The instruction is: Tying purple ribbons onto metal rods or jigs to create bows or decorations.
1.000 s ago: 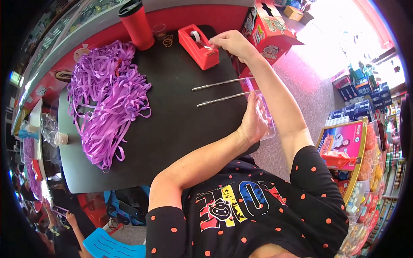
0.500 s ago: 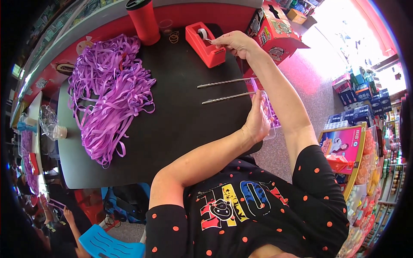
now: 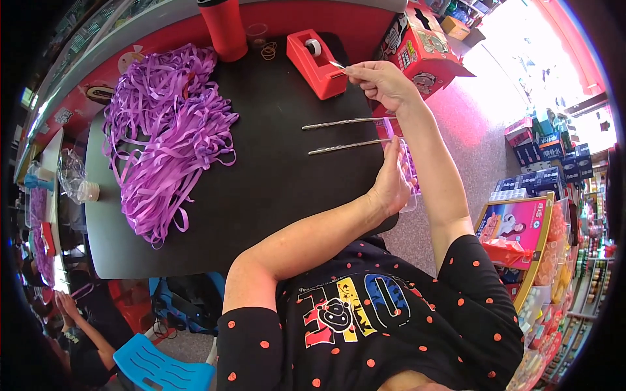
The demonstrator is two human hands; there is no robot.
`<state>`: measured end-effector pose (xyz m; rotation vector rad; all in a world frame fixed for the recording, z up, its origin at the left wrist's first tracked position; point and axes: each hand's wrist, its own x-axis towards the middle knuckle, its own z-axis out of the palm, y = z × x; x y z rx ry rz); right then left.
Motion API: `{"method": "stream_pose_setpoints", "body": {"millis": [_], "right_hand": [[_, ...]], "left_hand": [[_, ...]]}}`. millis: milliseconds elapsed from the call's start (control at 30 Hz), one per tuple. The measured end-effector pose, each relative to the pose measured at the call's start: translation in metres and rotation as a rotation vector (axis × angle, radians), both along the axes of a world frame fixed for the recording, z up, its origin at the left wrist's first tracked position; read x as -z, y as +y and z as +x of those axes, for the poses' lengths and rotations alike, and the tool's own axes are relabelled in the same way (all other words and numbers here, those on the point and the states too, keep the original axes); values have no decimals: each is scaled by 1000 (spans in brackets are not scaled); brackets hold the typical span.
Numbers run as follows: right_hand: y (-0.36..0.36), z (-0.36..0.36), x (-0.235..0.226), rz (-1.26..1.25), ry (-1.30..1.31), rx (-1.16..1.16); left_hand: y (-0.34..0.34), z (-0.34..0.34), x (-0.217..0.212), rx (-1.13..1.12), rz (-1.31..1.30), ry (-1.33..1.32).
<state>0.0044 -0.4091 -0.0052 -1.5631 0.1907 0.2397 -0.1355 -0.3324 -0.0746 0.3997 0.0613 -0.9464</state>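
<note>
My right hand [image 3: 386, 85] pinches the end of a strip of clear tape [image 3: 337, 65] just right of the red tape dispenser [image 3: 317, 67], whose white roll shows inside. Below it, two thin metal rods with a twisted pattern, an upper rod [image 3: 339, 123] and a lower rod [image 3: 345, 147], lie side by side over the table's right edge. A purple ribbon [image 3: 388, 127] crosses them near their right ends. My left hand [image 3: 391, 179] is closed on the ribbon by the lower rod, thumb up; its fingertips are partly hidden.
A large heap of purple ribbon [image 3: 166, 137] covers the left of the black table [image 3: 261, 215]. Behind stand a red tumbler [image 3: 225, 32], a small clear cup [image 3: 256, 32] and rubber bands [image 3: 268, 51]. A clear box [image 3: 409, 203] with purple pieces sits beyond my left hand.
My right hand has drawn back to the right and slightly down from the dispenser, with the tape between its fingers. My left hand stays by the rods.
</note>
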Motion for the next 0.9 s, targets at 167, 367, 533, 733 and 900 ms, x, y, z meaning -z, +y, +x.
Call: {"method": "stream_pose_setpoints", "body": {"millis": [167, 367, 533, 733, 900], "right_hand": [[-2, -4, 14, 51, 19, 54], [2, -2, 25, 67, 28, 73], [2, 5, 46, -311, -321, 166], [14, -9, 23, -814, -405, 178], [-11, -41, 17, -613, -287, 66]], "left_hand": [[4, 0, -9, -17, -98, 1], [3, 2, -6, -59, -155, 40], [4, 3, -11, -32, -190, 94], [8, 4, -15, -4, -193, 45], [4, -2, -10, -20, -21, 128]]}}
